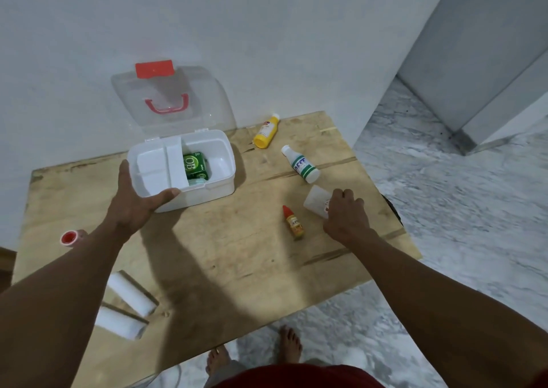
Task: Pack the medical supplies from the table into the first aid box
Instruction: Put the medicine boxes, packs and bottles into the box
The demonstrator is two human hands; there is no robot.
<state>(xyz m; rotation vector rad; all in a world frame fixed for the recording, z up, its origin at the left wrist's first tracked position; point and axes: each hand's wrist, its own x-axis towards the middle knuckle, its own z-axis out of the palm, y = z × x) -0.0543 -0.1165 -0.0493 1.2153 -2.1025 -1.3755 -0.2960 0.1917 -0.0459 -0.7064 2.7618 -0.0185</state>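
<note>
- Packing looks barely begun: the first aid box (pixel 207 193), lid raised, shows a green carton (pixel 195 165) and little else.
- Left hand (pixel 133 198) clasps the box's near corner, thumb along the front rim.
- Right hand (pixel 345 215) curls its fingers onto a translucent white container (pixel 315 201) lying on the table (pixel 222 254).
- Not yet packed: yellow bottle (pixel 267 131), green-striped white bottle (pixel 301 165), red-capped dropper (pixel 293 221), tape roll (pixel 69 238), two gauze rolls (pixel 130 294).

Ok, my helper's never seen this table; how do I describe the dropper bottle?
On the wooden table, look right of the open white box, beside the right hand. The dropper bottle is there: the smallest bottle, the only red-capped one.
</note>
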